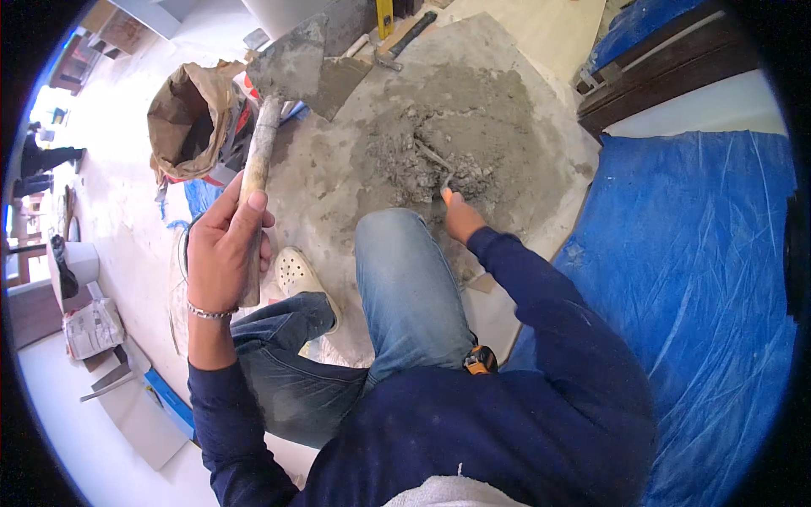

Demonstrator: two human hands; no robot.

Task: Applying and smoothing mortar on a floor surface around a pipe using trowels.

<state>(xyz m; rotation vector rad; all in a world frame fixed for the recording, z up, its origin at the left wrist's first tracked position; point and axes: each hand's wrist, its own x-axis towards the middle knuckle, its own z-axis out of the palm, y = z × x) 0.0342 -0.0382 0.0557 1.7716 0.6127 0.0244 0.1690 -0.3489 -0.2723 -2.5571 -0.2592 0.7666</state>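
My left hand (221, 249) is closed round the worn wooden handle of a mortar-smeared tool (260, 148). Its wide, flat grey head points away from me at the upper left; I cannot tell its exact kind. Ahead of my knee, my right hand (465, 221) grips a small trowel (449, 195) by its orange handle. The trowel's thin metal neck runs into a heap of wet grey mortar (473, 165), and its blade is mostly hidden there. Under the mortar lies a pale, mortar-stained board (325, 182).
An open brown paper sack (190, 127) stands left of the board. A hammer (410, 38) and a yellow level (385, 17) lie at the far edge. Blue sheeting (684, 279) covers the right side. A tape measure (481, 360) sits at my waist.
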